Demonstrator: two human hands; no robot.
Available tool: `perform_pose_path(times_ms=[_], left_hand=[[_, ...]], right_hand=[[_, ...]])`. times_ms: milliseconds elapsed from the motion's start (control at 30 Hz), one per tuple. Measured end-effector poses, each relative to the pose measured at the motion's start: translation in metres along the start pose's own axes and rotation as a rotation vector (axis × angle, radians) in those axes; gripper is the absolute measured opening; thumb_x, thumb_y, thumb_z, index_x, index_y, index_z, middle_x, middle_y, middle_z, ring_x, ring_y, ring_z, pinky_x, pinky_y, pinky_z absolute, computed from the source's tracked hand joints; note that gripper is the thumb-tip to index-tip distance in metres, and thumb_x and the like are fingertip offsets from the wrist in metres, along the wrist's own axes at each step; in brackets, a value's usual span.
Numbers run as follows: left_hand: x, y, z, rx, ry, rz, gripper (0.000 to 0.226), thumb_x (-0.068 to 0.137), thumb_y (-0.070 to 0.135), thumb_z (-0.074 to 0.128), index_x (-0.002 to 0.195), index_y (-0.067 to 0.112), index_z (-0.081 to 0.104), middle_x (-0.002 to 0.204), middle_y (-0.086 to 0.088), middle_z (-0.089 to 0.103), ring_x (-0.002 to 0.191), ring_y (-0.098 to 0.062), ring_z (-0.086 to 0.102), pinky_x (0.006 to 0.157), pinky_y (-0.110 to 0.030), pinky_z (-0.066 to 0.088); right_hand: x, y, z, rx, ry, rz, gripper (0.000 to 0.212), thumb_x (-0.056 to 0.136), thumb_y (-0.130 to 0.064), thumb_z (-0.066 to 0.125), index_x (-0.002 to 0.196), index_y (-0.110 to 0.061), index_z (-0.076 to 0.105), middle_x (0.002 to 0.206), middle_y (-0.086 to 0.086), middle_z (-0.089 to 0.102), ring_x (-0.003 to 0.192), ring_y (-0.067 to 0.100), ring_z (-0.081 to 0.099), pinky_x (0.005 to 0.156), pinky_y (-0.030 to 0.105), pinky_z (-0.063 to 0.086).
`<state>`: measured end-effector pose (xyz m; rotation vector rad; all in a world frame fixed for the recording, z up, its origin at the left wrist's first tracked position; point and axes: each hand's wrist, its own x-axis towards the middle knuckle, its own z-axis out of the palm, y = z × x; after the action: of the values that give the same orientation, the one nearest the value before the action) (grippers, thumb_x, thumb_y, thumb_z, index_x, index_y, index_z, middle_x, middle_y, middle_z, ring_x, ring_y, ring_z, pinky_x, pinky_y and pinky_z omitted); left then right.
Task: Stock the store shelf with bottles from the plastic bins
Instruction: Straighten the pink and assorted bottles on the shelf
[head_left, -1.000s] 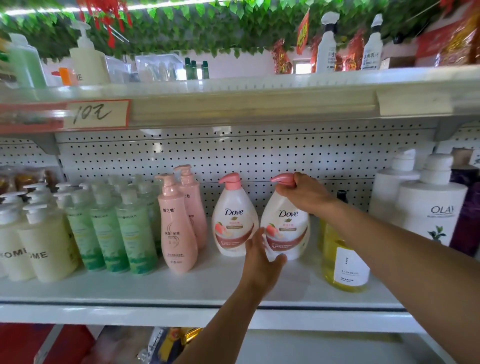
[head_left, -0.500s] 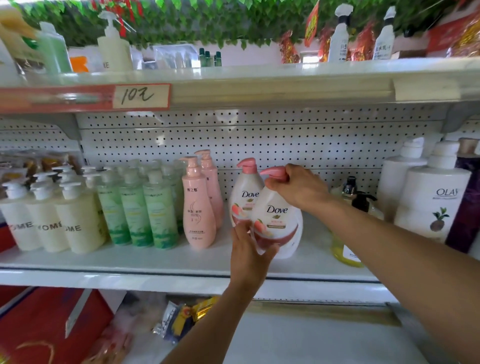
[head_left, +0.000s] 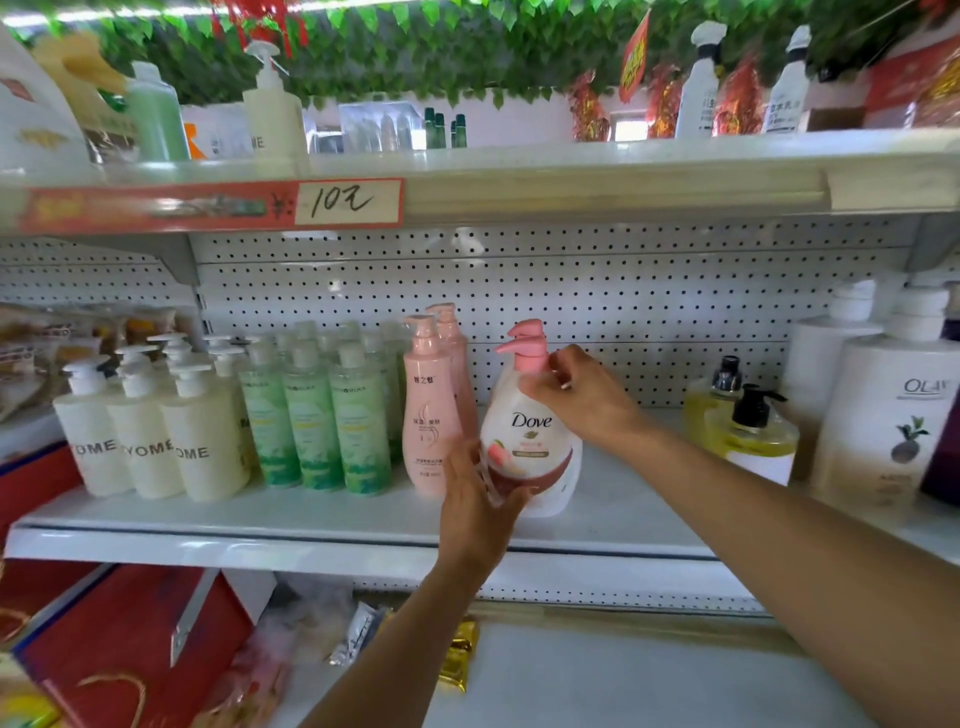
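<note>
Dove bottle (head_left: 530, 447), white w/ pink pump, stands on the white shelf (head_left: 311, 519) near the front edge, approx mid-shelf. A 2nd pink pump head (head_left: 527, 328) shows right behind its own pump, so another bottle sits directly behind it; body of that one is hidden.

Left hand (head_left: 475, 499) comes up from below & holds the Dove bottle at its lower left side, fingers curled round the base area, thumb on the front by the label's lower edge. Right hand (head_left: 582, 397) reaches in from the right & grips the bottle at the neck/shoulder just under the pump, fingers bunched together; can't tell exactly which fingertips touch the collar.

Just left of the Dove bottle: 2 tall pink bottles (head_left: 431, 410), one behind the other, the front one nearly touching the left hand. Further left, rows of green bottles (head_left: 311, 421), then cream pump bottles (head_left: 140, 447) marked "YOME". Right of the right wrist: yellow bottles w/ black pumps (head_left: 748, 426), then big white Olay bottles (head_left: 893, 410).

Upper shelf edge carries a red price strip w/ handwritten tag (head_left: 348, 201). Pegboard back panel (head_left: 571, 291) behind everything. Below the shelf, a red box (head_left: 119, 639) at lower left & some foil packets (head_left: 457, 654)
</note>
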<state>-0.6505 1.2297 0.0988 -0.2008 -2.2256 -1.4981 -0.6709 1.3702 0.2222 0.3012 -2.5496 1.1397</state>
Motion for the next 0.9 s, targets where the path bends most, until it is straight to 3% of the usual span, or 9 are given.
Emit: perform_pose_path(times_ms=[67,100,200,267,433,500,633,767,900], left_hand=[[-0.002,-0.004,-0.001,0.001,-0.028,-0.011,0.070,0.074,0.016,0.080,0.126,0.024,0.033,0.125,0.002,0.050,0.111,-0.021,0.056,0.089,-0.045,0.055],[-0.002,-0.005,-0.002,0.009,-0.034,-0.015,0.070,0.074,0.016,0.079,0.126,0.025,0.033,0.125,0.002,0.051,0.111,-0.021,0.057,0.090,-0.045,0.054],[-0.003,-0.007,-0.002,0.021,-0.031,-0.017,0.071,0.073,0.019,0.079,0.126,0.028,0.033,0.125,0.004,0.052,0.112,-0.016,0.056,0.090,-0.039,0.055],[-0.003,-0.008,-0.002,0.007,-0.040,-0.019,0.071,0.073,0.018,0.078,0.125,0.030,0.032,0.125,0.005,0.052,0.112,-0.015,0.057,0.088,-0.037,0.057],[-0.002,-0.010,-0.002,-0.003,-0.048,-0.021,0.073,0.075,0.016,0.077,0.131,0.026,0.030,0.127,0.001,0.053,0.111,-0.018,0.057,0.089,-0.043,0.056],[-0.001,-0.011,-0.002,-0.012,-0.056,-0.020,0.075,0.076,0.016,0.077,0.133,0.025,0.030,0.129,0.000,0.051,0.114,-0.018,0.056,0.090,-0.043,0.055],[0.000,-0.013,-0.002,-0.010,-0.061,-0.008,0.075,0.076,0.020,0.077,0.134,0.024,0.030,0.131,-0.002,0.049,0.117,-0.021,0.054,0.093,-0.045,0.053],[0.002,-0.016,-0.002,-0.015,-0.064,0.004,0.074,0.075,0.019,0.078,0.133,0.022,0.032,0.127,0.000,0.053,0.113,-0.021,0.057,0.091,-0.046,0.053],[0.003,-0.018,-0.003,-0.007,-0.067,0.015,0.073,0.075,0.018,0.079,0.131,0.024,0.032,0.126,0.001,0.055,0.110,-0.019,0.059,0.090,-0.045,0.055]], right_hand=[[-0.021,0.025,0.008,0.219,-0.013,0.110,0.046,0.087,-0.033,0.068,0.125,-0.012,0.050,0.117,0.002,0.060,0.104,0.019,0.060,0.086,0.036,0.051],[-0.033,0.039,0.014,0.267,-0.008,0.144,0.049,0.087,-0.026,0.070,0.129,-0.009,0.048,0.121,0.006,0.059,0.106,0.021,0.060,0.087,0.036,0.052],[-0.062,0.069,0.037,0.321,0.014,0.200,0.045,0.088,-0.010,0.067,0.129,-0.012,0.050,0.120,0.008,0.062,0.100,0.019,0.064,0.081,0.031,0.056],[-0.068,0.076,0.046,0.385,0.047,0.214,0.046,0.088,-0.006,0.066,0.131,-0.013,0.051,0.119,0.008,0.063,0.102,0.022,0.065,0.088,0.039,0.056],[-0.068,0.082,0.051,0.421,0.083,0.190,0.044,0.086,-0.004,0.067,0.127,-0.016,0.055,0.114,0.006,0.066,0.105,0.023,0.064,0.091,0.042,0.055],[-0.064,0.078,0.048,0.395,0.068,0.183,0.050,0.086,-0.005,0.067,0.130,-0.021,0.052,0.116,0.004,0.065,0.105,0.020,0.063,0.089,0.039,0.056],[-0.055,0.074,0.038,0.373,0.028,0.168,0.062,0.085,-0.002,0.067,0.138,-0.027,0.044,0.115,0.006,0.064,0.103,0.024,0.065,0.084,0.047,0.058],[-0.066,0.074,0.045,0.330,0.064,0.169,0.058,0.092,-0.012,0.063,0.141,-0.032,0.039,0.106,0.008,0.067,0.095,0.023,0.068,0.087,0.036,0.055],[-0.071,0.073,0.052,0.296,0.099,0.181,0.058,0.094,-0.016,0.060,0.144,-0.032,0.036,0.104,0.007,0.071,0.098,0.020,0.067,0.093,0.036,0.051]])
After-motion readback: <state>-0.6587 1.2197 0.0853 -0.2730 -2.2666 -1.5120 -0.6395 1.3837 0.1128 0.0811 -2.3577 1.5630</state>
